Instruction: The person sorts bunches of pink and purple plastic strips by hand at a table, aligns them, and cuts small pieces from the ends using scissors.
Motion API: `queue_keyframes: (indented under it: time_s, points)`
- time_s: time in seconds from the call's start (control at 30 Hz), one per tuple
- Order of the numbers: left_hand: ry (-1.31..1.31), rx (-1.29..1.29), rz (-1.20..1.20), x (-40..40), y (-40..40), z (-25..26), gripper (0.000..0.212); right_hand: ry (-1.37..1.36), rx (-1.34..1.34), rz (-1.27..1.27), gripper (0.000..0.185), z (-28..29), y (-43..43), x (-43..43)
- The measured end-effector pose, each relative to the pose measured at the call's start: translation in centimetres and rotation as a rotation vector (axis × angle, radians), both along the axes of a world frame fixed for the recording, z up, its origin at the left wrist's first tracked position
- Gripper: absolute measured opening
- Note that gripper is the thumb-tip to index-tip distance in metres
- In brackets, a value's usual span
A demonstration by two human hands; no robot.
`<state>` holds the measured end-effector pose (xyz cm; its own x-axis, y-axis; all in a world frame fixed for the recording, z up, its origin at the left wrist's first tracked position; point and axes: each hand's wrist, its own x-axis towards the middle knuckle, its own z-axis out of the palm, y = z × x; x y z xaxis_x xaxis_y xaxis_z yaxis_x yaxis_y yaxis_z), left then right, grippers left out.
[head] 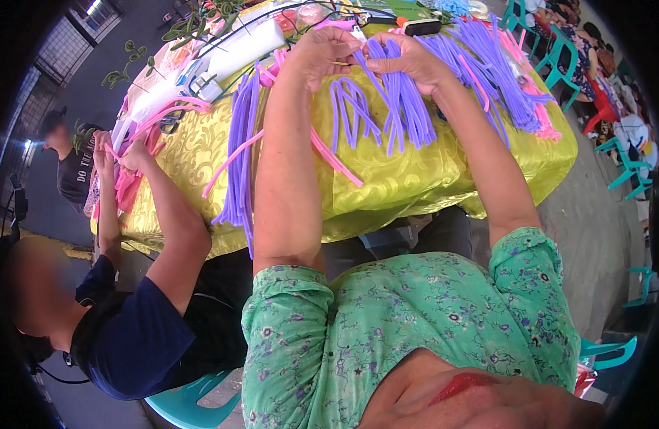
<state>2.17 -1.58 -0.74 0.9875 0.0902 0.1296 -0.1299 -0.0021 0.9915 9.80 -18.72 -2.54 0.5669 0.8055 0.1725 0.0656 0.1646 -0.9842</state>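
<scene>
My right hand [412,59] grips a bunch of purple pipe cleaners [410,115], folded over at the top, with their ends hanging towards the table. Close against it, my left hand [326,56] pinches the upper end of one purple pipe cleaner [373,75]; its fingertips are partly hidden. Below the hands, several bent purple pipe cleaners [342,110] lie on the shiny yellow tablecloth [404,174]. Pink pipe cleaners [334,158] rest by my left forearm, and a long purple bundle [241,155] lies to its left.
At my left a co-worker [131,327] handles pink pipe cleaners [128,187]. More purple bundles [487,75] lie at the right. A white roll [246,48], cords and a black-and-orange tool [421,27] are along the back. Teal chairs [562,69] stand beyond the table.
</scene>
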Motion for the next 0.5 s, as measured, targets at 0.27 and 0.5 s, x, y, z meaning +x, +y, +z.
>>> queue_keyframes:
  time_s: [0.27, 0.5]
  points:
    - [-0.094, 0.210, 0.114, 0.3, -1.8, -0.2, 0.012, -0.108, -0.035, -0.044, 0.047, -0.7, 0.4, 0.0]
    - [-0.114, 0.238, 0.052, 0.8, -1.6, -0.6, 0.012, -0.130, -0.082, -0.067, 0.048, -0.7, 0.3, 0.0]
